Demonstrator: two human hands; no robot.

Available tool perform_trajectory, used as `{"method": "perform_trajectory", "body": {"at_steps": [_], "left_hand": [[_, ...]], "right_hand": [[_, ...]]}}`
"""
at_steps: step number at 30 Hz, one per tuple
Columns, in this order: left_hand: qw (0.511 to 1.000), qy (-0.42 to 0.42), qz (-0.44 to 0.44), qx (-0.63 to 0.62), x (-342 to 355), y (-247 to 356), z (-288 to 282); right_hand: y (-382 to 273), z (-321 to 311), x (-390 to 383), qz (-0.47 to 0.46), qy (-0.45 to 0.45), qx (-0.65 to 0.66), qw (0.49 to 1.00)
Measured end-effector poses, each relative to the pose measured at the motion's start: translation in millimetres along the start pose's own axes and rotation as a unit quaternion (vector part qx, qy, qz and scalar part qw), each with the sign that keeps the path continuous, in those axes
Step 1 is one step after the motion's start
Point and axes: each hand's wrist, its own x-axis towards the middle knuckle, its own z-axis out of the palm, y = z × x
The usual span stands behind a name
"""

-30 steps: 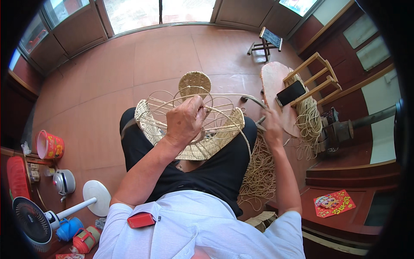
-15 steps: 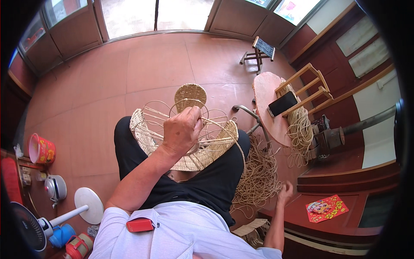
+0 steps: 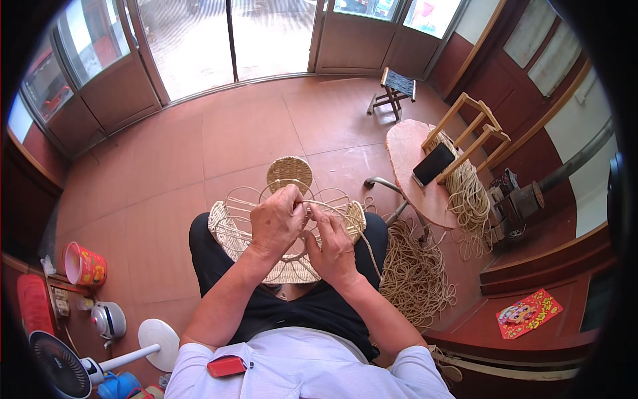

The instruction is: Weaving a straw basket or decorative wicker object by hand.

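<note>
A half-woven straw piece lies across my lap between the knees, with thin bare cords looping and fanning over its top. My left hand is closed in a fist on a pale straw cord above the piece. Close against it, my right hand pinches the same cord, thumb and fingers together. One end of the cord trails down past the right side of the weave. Just beyond my hands appears a round woven disc. The exact spot under my fingertips is hidden.
A heap of loose cord spreads on the floor at right. Beside it a pinkish table bears a phone, more cord and an upturned wooden stool. A folding stool stands farther off. A bucket, kettle and fan are at left.
My right hand has come up from beside the cord heap at lower right to meet the left and take the cord. My left hand stays closed. The whole view has shifted a little.
</note>
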Motion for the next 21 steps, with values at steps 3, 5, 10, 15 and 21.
{"method": "perform_trajectory", "body": {"at_steps": [3,5,10,15,21], "left_hand": [[1.0,-0.002,-0.01,-0.007,0,1,-2],[1.0,0.0,-0.009,-0.012,-1,0,-2],[0.998,0.04,0.046,-0.012,2,-2,-2],[0.983,0.063,0.152,0.077,7,-11,0],[0.965,0.056,0.179,0.182,2,-9,6]], "right_hand": [[9,9,5,-0.013,0.021,-0.01,1.0],[10,12,5,-0.009,0.027,-0.014,0.999],[6,17,8,-0.019,0.05,-0.026,0.998],[3,22,8,0.054,-0.013,0.009,0.998],[2,24,12,0.029,0.02,0.02,0.999]]}}
